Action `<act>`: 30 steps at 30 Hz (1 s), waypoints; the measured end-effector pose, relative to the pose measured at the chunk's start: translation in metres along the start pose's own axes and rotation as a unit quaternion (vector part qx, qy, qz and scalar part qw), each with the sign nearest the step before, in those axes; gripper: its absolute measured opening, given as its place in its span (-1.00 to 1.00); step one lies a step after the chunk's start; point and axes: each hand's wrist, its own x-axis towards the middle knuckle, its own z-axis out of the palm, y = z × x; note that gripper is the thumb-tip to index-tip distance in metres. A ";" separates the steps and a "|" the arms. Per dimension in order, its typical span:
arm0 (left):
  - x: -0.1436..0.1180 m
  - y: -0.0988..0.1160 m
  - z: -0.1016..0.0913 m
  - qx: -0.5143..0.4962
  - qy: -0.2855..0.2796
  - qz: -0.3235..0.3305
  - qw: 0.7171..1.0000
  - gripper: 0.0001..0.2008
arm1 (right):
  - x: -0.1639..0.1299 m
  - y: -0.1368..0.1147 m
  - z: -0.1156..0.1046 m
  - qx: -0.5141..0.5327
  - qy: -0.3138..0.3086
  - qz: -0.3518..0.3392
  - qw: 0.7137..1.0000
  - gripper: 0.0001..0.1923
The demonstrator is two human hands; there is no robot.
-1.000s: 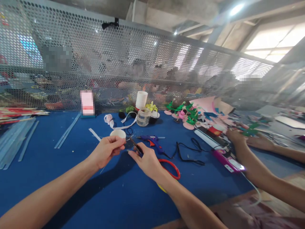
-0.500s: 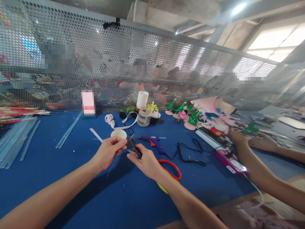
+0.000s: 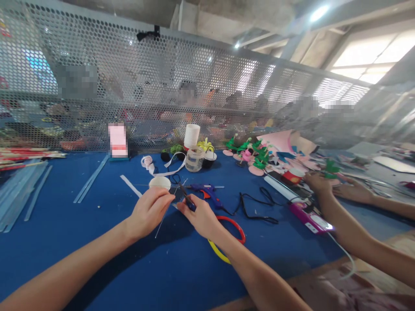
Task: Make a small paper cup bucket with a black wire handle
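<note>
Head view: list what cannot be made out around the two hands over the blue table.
- Small dark tool in the right hand: mostly covered by the fingers, too small to identify.
- Thin pale strip pinched by the left hand: blurred, material unclear.
- Red and yellow hoops: partly hidden under the right wrist.
- People behind the perforated metal screen: veiled by the mesh, blurred.

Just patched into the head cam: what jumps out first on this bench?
At centre, the left hand and right hand pinch a small dark piece with a thin stick over the blue table. A red and yellow hoop lies under the right wrist. Bright green and pink paper flowers crowd the far right.
</note>
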 end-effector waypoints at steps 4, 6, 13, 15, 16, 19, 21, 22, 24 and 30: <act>0.004 -0.002 -0.002 0.146 -0.011 0.078 0.986 -0.81 | -0.003 -0.001 0.005 0.004 -0.014 -0.003 1.000 -0.75; 0.007 -0.002 -0.004 0.164 -0.031 0.064 0.984 -0.85 | -0.004 0.000 0.007 -0.007 -0.010 -0.008 1.000 -0.75; 0.009 0.003 -0.003 -0.001 -0.023 -0.094 0.995 -0.90 | -0.005 0.000 0.010 -0.026 0.002 0.000 1.000 -0.77; 0.013 0.007 -0.002 -0.151 -0.034 -0.271 0.950 -0.91 | -0.005 -0.001 0.009 -0.024 0.001 0.004 1.000 -0.78; 0.015 0.009 -0.002 -0.240 -0.044 -0.368 0.897 -0.88 | -0.005 -0.002 0.009 -0.023 0.002 0.003 1.000 -0.78; 0.022 0.014 -0.002 -0.461 -0.066 -0.556 0.689 -0.77 | -0.005 -0.002 0.009 -0.023 0.007 0.001 1.000 -0.80; 0.024 0.015 -0.003 -0.507 -0.063 -0.578 0.636 -0.75 | -0.005 -0.001 0.009 -0.022 0.011 0.001 1.000 -0.81; 0.024 0.015 -0.004 -0.491 -0.067 -0.572 0.653 -0.76 | -0.004 0.000 0.008 -0.019 0.012 -0.001 1.000 -0.81; 0.022 0.014 -0.006 -0.391 -0.094 -0.521 0.753 -0.79 | -0.003 0.001 0.006 -0.010 0.017 -0.007 1.000 -0.80; 0.009 0.007 -0.010 0.030 -0.073 -0.047 0.996 -0.81 | 0.002 0.003 0.002 0.019 0.030 0.006 0.999 -0.77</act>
